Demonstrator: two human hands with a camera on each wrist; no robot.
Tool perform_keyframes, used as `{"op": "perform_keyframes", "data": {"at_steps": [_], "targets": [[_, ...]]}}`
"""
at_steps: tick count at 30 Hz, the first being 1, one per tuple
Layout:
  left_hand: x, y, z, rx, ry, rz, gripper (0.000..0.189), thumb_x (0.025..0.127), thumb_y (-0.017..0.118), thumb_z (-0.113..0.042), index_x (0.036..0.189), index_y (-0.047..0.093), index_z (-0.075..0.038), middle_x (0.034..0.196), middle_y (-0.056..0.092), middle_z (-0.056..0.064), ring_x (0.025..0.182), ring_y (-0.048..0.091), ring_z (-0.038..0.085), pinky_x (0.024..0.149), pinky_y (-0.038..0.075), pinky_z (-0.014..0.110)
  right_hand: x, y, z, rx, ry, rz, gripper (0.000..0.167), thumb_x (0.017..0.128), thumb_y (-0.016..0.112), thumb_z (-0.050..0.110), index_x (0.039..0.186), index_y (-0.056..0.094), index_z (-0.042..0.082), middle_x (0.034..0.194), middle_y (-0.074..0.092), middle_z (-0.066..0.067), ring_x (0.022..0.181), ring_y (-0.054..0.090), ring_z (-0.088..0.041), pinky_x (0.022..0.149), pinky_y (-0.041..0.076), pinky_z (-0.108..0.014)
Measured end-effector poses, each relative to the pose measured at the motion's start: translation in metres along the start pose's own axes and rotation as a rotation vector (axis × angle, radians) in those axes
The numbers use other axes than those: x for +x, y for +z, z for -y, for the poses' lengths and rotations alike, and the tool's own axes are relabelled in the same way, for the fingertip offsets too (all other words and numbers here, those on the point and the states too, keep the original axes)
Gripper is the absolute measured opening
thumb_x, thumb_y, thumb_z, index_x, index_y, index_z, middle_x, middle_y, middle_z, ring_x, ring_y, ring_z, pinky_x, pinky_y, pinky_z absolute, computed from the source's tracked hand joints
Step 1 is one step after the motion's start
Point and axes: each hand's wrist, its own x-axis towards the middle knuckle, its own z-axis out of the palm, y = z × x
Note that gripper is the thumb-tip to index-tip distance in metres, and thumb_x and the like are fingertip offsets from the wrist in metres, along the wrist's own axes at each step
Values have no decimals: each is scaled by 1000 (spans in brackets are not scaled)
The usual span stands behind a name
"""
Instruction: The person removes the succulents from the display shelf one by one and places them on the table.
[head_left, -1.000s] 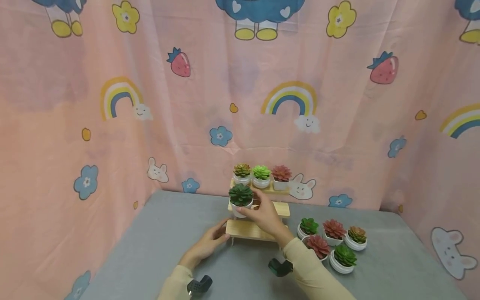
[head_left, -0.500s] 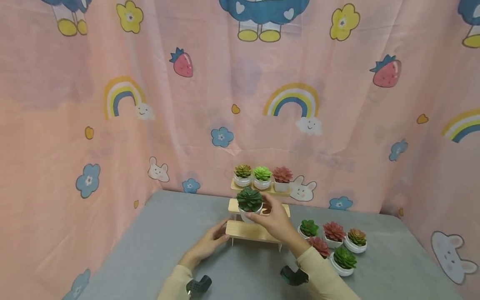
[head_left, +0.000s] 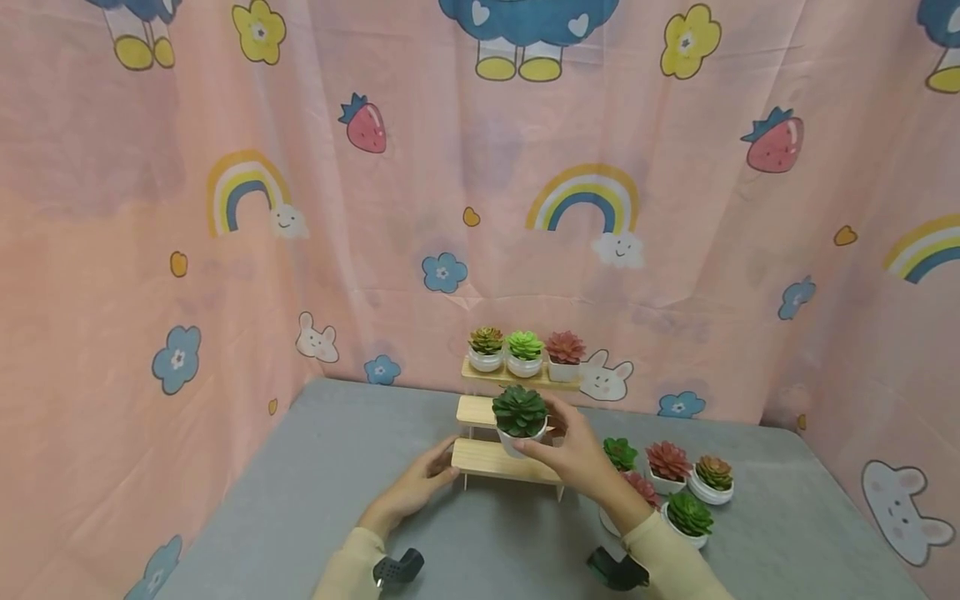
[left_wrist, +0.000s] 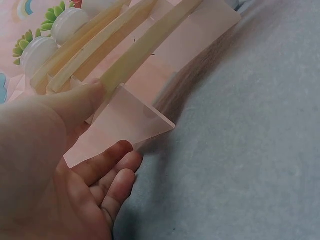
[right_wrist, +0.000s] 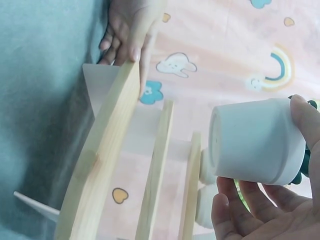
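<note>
A dark green potted succulent (head_left: 520,411) is in my right hand (head_left: 576,450), above the wooden tiered plant stand (head_left: 480,460). Seen from the right wrist, its white pot (right_wrist: 252,142) lies tilted between thumb and fingers, apart from the boards. My left hand (head_left: 418,486) holds the left end of the stand's lowest board. In the left wrist view its thumb (left_wrist: 85,100) presses the board end, and the other fingers are beside the clear side leg (left_wrist: 125,115). On the top tier stand an orange-green succulent (head_left: 486,343), a bright green one (head_left: 523,348) and a pink one (head_left: 564,350).
To the right, several potted succulents stand grouped on the grey table (head_left: 795,500): green (head_left: 688,515), red (head_left: 667,462) and orange-brown (head_left: 714,475) ones among them. My right forearm partly covers some. A pink printed curtain (head_left: 405,208) hangs behind.
My right hand has moved the dark green succulent to the right and slightly toward me, from the middle tier's left end. The left hand stays on the stand.
</note>
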Motion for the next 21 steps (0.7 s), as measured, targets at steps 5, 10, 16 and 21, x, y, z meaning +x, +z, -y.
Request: {"op": "perform_keyframes", "data": {"at_steps": [5, 10, 16, 21], "targets": [[-1, 2, -2, 4, -13, -10, 65, 104, 57, -34, 160, 30, -15, 149, 52, 24, 131, 55, 39, 107, 43, 62, -9, -7, -2, -25, 36, -23, 70, 85, 83, 22, 145, 51, 9, 133, 66, -13, 105, 62, -19, 90, 53, -37], [0, 2, -1, 4, -14, -10, 65, 104, 57, -34, 160, 30, -14, 147, 53, 23, 128, 57, 36, 107, 44, 62, -17, -14, -7, -25, 37, -39, 68, 86, 82, 24, 145, 51, 11, 129, 67, -11, 105, 63, -18, 90, 53, -40], [2, 1, 0, 8, -16, -1, 67, 103, 57, -36, 160, 29, -13, 147, 53, 23, 129, 57, 36, 107, 44, 61, -31, -22, -15, -60, 56, -34, 67, 87, 81, 24, 144, 51, 7, 126, 67, -13, 110, 64, -25, 91, 53, -43], [1, 1, -1, 11, -12, -3, 67, 104, 57, -36, 160, 29, -12, 147, 53, 24, 129, 57, 36, 106, 44, 61, -44, -31, -18, -91, 121, -22, 72, 88, 81, 28, 147, 47, 5, 133, 64, -15, 117, 63, -28, 90, 54, -36]]}}
